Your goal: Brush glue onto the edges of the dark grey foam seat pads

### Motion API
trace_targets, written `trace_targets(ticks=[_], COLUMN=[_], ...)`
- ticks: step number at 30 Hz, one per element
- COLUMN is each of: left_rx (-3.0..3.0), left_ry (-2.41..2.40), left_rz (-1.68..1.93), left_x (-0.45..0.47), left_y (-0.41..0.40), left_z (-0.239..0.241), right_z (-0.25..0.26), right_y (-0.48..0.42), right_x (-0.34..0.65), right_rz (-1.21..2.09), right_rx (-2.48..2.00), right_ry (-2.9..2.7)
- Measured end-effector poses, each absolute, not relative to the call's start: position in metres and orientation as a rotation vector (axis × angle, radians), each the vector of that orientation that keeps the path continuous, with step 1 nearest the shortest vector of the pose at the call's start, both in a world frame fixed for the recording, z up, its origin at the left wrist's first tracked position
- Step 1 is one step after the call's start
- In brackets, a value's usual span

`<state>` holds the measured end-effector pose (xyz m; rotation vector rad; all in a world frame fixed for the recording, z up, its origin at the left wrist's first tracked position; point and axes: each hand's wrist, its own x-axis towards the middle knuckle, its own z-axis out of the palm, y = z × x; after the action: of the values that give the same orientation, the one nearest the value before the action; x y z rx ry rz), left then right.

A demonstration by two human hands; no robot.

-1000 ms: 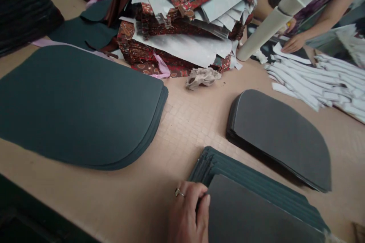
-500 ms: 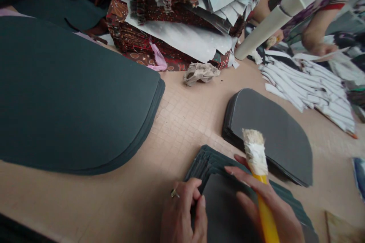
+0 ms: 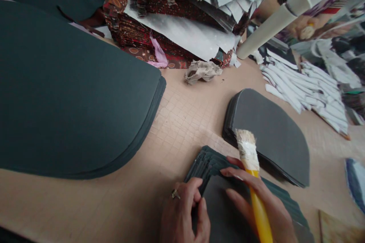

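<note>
My left hand (image 3: 185,212), with a ring on one finger, is closed at the left edge of a fanned stack of dark green sheets (image 3: 203,161). Its thumb and fingertips pinch the edge of a dark grey sheet (image 3: 218,205) on top. Over the same stack, my right hand (image 3: 272,207) holds a yellow-handled brush (image 3: 248,155) across its fingers, bristles upward and wrapped in white near the tip. The right fingertips rest on or just above the far edge of the sheets. The lower part of the stack runs out of view.
A large stack of dark green rounded panels (image 3: 85,98) lies left. Grey rounded pieces (image 3: 270,129) are stacked right. Behind stand patterned material bundles (image 3: 171,34), a crumpled scrap (image 3: 202,71) and a white pole (image 3: 265,30). White strips (image 3: 308,87) lie near a co-worker's hands (image 3: 310,28).
My right hand and the brush have shifted slightly left over the stack. My left hand keeps its place. The co-worker's hands have moved closer together, with a brush showing.
</note>
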<state>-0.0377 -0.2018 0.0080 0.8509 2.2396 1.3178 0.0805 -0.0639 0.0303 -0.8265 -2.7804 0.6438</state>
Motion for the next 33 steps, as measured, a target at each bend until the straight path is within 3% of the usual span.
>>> trace_targets(ticks=[9, 20, 33], left_rx=[0.859, 0.917, 0.873], left_ry=[2.231, 2.257, 2.256], left_rz=[1.298, 1.366, 1.327], left_x=[-0.040, -0.042, -0.043], left_y=[-0.201, -0.201, -0.200], left_z=[0.010, 0.009, 0.011], right_z=[0.029, 0.039, 0.036], right_y=[-0.069, -0.061, -0.061], right_x=[0.081, 0.069, 0.073], right_rz=[0.461, 0.712, 0.634], right_rx=[-0.751, -0.689, -0.693], right_ry=[-2.794, -2.812, -2.871])
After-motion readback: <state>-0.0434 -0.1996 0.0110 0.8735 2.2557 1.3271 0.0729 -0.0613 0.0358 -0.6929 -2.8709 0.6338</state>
